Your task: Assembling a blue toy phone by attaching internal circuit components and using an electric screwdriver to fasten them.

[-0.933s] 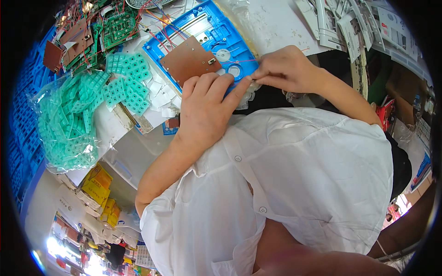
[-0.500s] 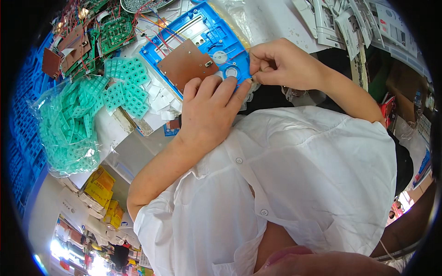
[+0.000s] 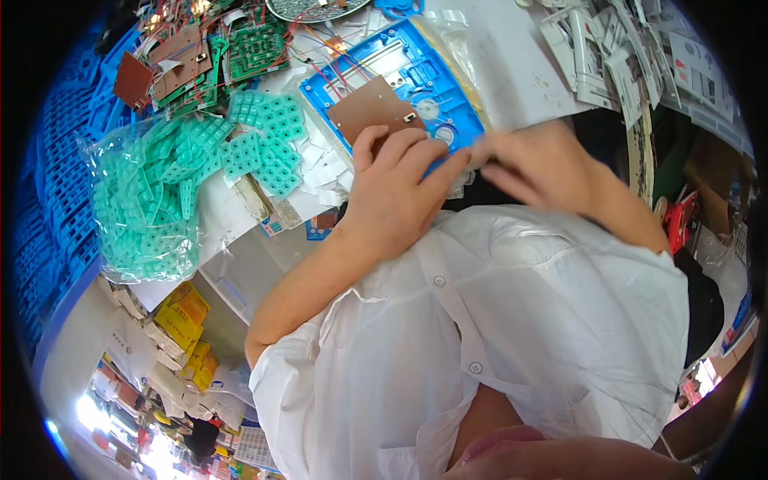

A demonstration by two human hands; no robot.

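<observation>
A blue plastic casing (image 3: 454,84) lies open-side up at the table's near edge, with thin wires at its far left. A brown circuit board (image 3: 368,108) with a small switch rests tilted over its left part. My left hand (image 3: 400,180) grips the near edge of the casing, its fingers bent over the board's lower edge; the thumb side reaches the near right corner. Just right of that corner is my right hand (image 3: 548,168), smeared by motion. Whether it holds anything cannot be made out.
Left of the casing lie turquoise rubber keypads (image 3: 264,144), a clear bag (image 3: 148,216) full of them and white paper pieces (image 3: 320,168). Green circuit boards (image 3: 256,52) with wires and a metal tray (image 3: 316,6) of small parts sit farther back. White plastic parts (image 3: 580,52) are piled far right.
My right hand has swung right, away from the casing's near corner, where its fingers were pinched. My left hand stays on the casing. The whole view has shifted slightly.
</observation>
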